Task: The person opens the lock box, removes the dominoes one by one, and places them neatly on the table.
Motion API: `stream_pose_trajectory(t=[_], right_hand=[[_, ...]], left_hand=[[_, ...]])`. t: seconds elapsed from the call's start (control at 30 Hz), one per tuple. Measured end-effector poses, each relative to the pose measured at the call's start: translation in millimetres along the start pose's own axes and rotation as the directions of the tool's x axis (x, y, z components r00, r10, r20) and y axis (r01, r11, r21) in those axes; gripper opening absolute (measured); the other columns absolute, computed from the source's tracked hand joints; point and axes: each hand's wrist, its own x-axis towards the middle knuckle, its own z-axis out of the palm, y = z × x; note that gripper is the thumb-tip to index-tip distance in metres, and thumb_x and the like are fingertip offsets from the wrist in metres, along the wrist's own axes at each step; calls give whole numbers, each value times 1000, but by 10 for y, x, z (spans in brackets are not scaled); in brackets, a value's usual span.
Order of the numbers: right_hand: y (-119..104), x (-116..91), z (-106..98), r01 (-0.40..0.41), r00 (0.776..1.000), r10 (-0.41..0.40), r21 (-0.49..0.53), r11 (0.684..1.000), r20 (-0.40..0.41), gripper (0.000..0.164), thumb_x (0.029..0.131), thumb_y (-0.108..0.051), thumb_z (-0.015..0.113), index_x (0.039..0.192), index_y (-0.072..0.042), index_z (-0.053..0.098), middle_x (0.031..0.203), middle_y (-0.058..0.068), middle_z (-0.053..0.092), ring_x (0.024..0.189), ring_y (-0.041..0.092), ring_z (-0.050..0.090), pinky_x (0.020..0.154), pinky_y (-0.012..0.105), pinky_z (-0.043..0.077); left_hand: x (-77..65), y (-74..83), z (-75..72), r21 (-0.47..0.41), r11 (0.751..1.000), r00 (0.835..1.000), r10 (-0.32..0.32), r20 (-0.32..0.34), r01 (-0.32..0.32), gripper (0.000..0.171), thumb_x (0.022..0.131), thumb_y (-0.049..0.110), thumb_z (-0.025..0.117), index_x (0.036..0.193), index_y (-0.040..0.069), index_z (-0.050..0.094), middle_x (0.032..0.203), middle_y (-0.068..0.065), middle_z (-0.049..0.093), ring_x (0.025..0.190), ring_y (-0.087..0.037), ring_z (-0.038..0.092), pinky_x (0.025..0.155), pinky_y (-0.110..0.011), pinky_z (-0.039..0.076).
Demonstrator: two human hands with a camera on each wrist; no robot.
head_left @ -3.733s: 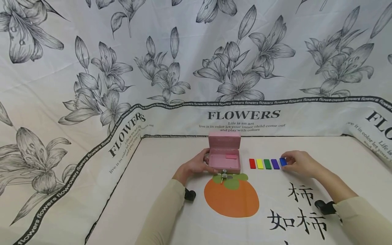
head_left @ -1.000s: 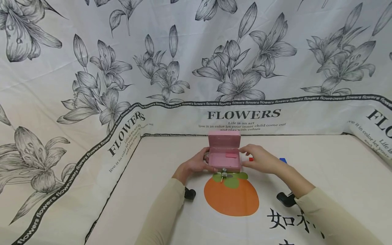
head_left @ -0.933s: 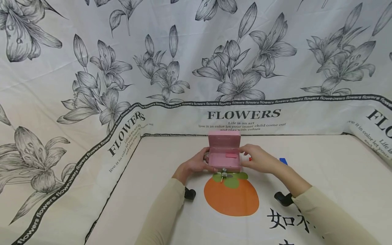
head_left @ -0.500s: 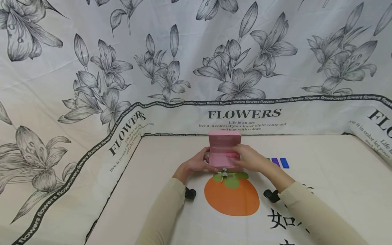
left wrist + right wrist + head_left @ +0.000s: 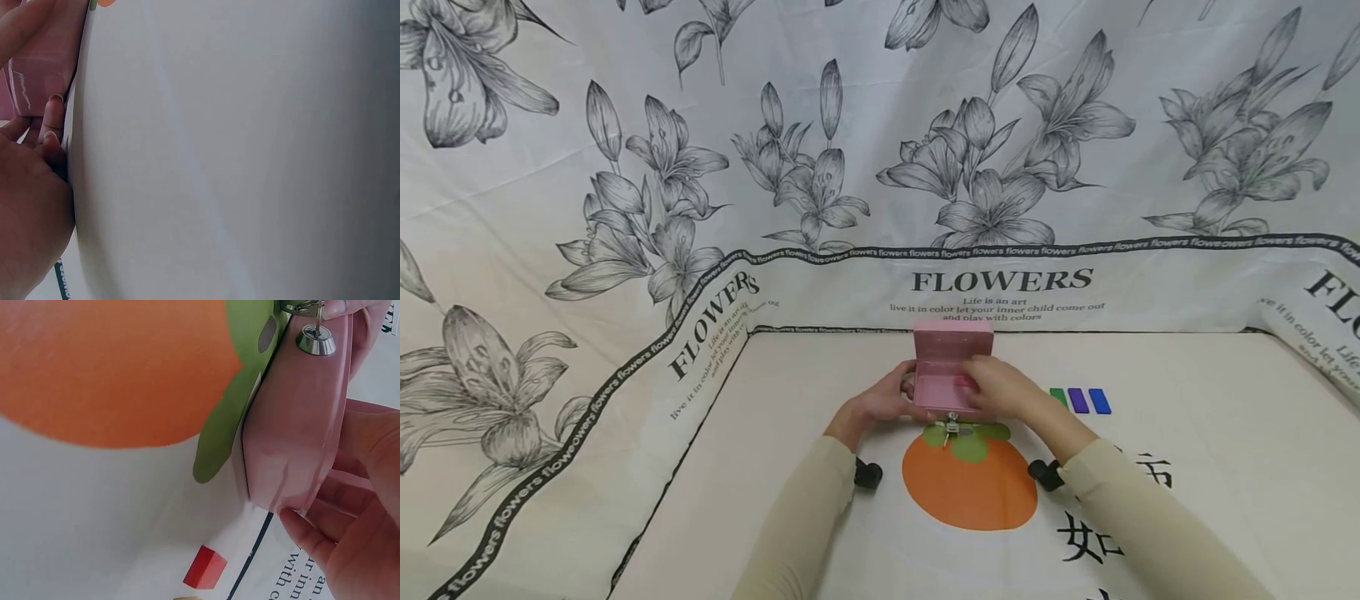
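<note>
A pink lockbox (image 5: 952, 375) stands with its lid raised at the back of the table. My left hand (image 5: 883, 396) grips its left side, thumb along the front and fingers round the wall. My right hand (image 5: 1000, 387) reaches over the right wall, its thumb and forefinger curled inside around a small pink block (image 5: 963, 381) on the box floor; the hand covers part of this block. In the right wrist view, other fingers of the right hand (image 5: 369, 525) lie outside at the box corner. A key (image 5: 317, 319) sits in the front lock (image 5: 316, 341).
Right of the box lie a green block (image 5: 1058, 396), a purple block (image 5: 1078, 401) and a blue block (image 5: 1100, 401). In the right wrist view a red block (image 5: 205, 567) lies near the box. The tablecloth has a printed orange persimmon (image 5: 970, 487); a flowered curtain (image 5: 820, 167) hangs behind.
My right hand has left the blue block, gone left to the box's right wall, then over it to the pink block inside. My left hand has stayed on the box.
</note>
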Motion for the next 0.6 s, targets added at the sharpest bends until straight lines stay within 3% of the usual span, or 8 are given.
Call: stream_pose_trajectory(t=[0.23, 0.4, 0.6], right_hand=[[-42, 32, -15, -29, 999, 30, -31, 999, 18, 17, 88, -1, 70, 104, 0, 68, 83, 6, 59, 75, 21, 51, 69, 38, 44], [-64, 36, -21, -49, 998, 49, -15, 999, 36, 23, 88, -3, 73, 111, -1, 68, 91, 8, 64, 79, 22, 54, 73, 38, 47], [-39, 36, -10, -10, 999, 8, 46, 999, 49, 28, 84, 1, 75, 112, 1, 68, 93, 12, 65, 82, 23, 53, 75, 39, 45]], left_hand=[[19, -12, -7, -12, 1000, 1000, 3, 8, -3, 101, 76, 11, 91, 157, 13, 32, 104, -8, 55, 97, -20, 51, 85, -33, 42], [19, -14, -3, -21, 1000, 1000, 10, 14, -9, 99, 76, 10, 90, 157, 12, 33, 104, -9, 55, 97, -21, 52, 85, -33, 43], [21, -24, -2, -13, 1000, 1000, 16, 12, -15, 101, 76, 11, 91, 157, 12, 32, 105, -8, 55, 97, -20, 51, 85, -33, 42]])
